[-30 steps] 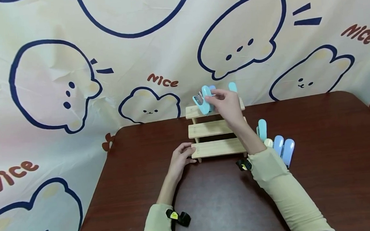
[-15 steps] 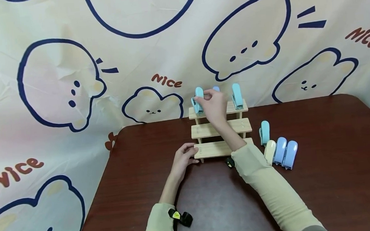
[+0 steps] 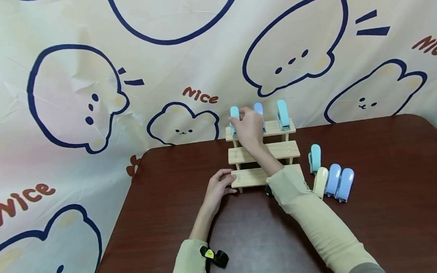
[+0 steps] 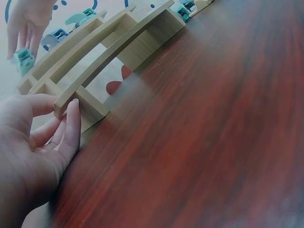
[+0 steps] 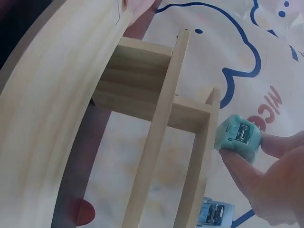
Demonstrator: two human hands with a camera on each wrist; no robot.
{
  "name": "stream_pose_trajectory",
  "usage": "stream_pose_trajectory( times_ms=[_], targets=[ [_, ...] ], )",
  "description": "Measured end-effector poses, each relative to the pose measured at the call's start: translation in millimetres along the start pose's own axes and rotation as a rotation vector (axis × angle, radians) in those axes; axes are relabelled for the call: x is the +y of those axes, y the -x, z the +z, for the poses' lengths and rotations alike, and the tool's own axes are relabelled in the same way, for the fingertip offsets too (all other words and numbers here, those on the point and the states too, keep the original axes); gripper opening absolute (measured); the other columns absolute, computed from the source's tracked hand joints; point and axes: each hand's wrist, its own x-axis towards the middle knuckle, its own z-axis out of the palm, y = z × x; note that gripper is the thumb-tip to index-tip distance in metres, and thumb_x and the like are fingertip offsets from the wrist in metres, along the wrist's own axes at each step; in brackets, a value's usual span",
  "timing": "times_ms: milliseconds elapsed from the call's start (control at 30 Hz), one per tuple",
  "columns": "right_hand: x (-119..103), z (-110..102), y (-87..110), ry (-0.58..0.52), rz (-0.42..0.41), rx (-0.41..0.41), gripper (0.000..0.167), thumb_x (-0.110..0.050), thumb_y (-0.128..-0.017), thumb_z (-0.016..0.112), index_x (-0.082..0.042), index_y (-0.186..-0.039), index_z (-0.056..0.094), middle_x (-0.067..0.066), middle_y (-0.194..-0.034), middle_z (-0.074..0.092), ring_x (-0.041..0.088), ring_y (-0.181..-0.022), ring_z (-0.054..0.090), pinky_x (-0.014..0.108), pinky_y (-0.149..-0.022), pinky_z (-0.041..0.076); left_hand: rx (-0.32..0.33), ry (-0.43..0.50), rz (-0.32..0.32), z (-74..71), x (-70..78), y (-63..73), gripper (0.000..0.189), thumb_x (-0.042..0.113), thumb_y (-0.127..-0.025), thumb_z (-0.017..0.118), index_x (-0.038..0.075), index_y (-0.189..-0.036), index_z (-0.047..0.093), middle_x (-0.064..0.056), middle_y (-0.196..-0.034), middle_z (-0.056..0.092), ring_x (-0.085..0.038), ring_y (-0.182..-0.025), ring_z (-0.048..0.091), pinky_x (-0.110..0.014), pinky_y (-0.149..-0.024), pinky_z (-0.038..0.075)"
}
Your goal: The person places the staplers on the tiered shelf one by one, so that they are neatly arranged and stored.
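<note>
A three-tier wooden shelf (image 3: 248,178) stands on the table. My left hand (image 3: 218,188) holds the left end of its lowest tier, thumb and fingers around the board's edge (image 4: 66,102). At the left end of the top tier, my right hand (image 3: 250,128) pinches a teal clothes peg (image 3: 234,114); its metal spring shows in the right wrist view. Farther right on that tier stand a blue clothes peg (image 3: 259,109) and another teal one (image 3: 283,114), both upright. The right hand partly hides the held peg and the tier beneath.
On the table right of the shelf lie a teal peg (image 3: 314,158), a cream peg (image 3: 321,182) and two blue pegs (image 3: 333,179), close together. A cloth (image 3: 183,67) printed with cartoon figures hangs behind the table (image 3: 390,192).
My right hand has moved left along the top tier with the teal peg, which has turned from tilted to upright. The left hand has kept its hold on the shelf.
</note>
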Motion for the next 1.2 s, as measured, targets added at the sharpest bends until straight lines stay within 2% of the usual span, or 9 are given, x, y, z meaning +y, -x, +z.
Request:
stream_pose_trajectory(
  times_ms=[233,500,800,933,1067,1167,1200],
  targets=[
    [3,8,-0.4,0.073,-0.037,0.002,0.035,-0.016,-0.095,0.078,0.009,-0.119,0.07,0.016,-0.082,0.074,0.016,-0.054,0.059,0.021,-0.045,0.04,-0.011,0.003,0.01,-0.8,-0.9,0.2,0.037,0.01,-0.099,0.066,-0.009,-0.129,0.059,-0.004,-0.102,0.066,-0.012,-0.088,0.063,-0.026,-0.066,0.06],
    [2,9,-6.4,0.192,-0.094,-0.001,0.038,-0.019,-0.094,0.079,0.01,-0.115,0.069,0.018,-0.083,0.071,0.021,-0.062,0.059,0.028,-0.052,0.047,-0.012,0.006,0.015,1.4,2.0,-1.1,0.037,0.01,-0.098,0.067,-0.008,-0.129,0.06,-0.005,-0.102,0.066,-0.012,-0.088,0.063,-0.026,-0.066,0.06],
    [5,10,-6.1,0.209,-0.082,-0.022,0.033,-0.022,-0.096,0.078,0.008,-0.106,0.069,0.015,-0.078,0.068,0.02,-0.061,0.057,0.026,-0.052,0.044,-0.005,0.002,0.008,0.5,-0.2,0.8,0.035,0.009,-0.098,0.067,-0.008,-0.128,0.06,-0.006,-0.102,0.066,-0.012,-0.088,0.063,-0.026,-0.065,0.06],
    [5,12,-4.0,0.2,-0.079,-0.016,0.033,-0.02,-0.096,0.078,0.009,-0.106,0.068,0.015,-0.079,0.067,0.022,-0.062,0.059,0.027,-0.052,0.047,-0.006,-0.001,0.007,0.5,-0.1,1.6,0.035,0.009,-0.098,0.067,-0.008,-0.128,0.061,-0.007,-0.103,0.067,-0.013,-0.089,0.064,-0.027,-0.066,0.06],
    [4,11,-1.0,0.176,-0.065,-0.018,0.044,-0.025,-0.098,0.075,0.012,-0.12,0.062,0.022,-0.098,0.068,0.03,-0.08,0.065,0.036,-0.067,0.058,-0.003,-0.002,0.01,0.5,0.9,1.9,0.036,0.009,-0.098,0.067,-0.009,-0.129,0.06,-0.008,-0.103,0.067,-0.013,-0.089,0.064,-0.027,-0.066,0.06],
    [4,5,4.9,0.153,-0.085,-0.012,0.048,-0.027,-0.103,0.068,0.013,-0.127,0.059,0.026,-0.109,0.066,0.036,-0.093,0.065,0.044,-0.079,0.06,-0.003,-0.006,0.012,-0.1,-0.2,1.3,0.037,0.01,-0.098,0.067,-0.009,-0.129,0.06,-0.008,-0.103,0.067,-0.013,-0.09,0.064,-0.027,-0.066,0.06],
    [4,2,7.5,0.145,-0.106,-0.01,0.046,-0.027,-0.104,0.066,0.013,-0.126,0.059,0.026,-0.108,0.065,0.037,-0.093,0.064,0.045,-0.08,0.059,-0.003,-0.007,0.014,-0.2,-0.4,1.6,0.037,0.01,-0.099,0.067,-0.009,-0.129,0.06,-0.007,-0.103,0.067,-0.013,-0.09,0.063,-0.027,-0.066,0.06]
  ],
)
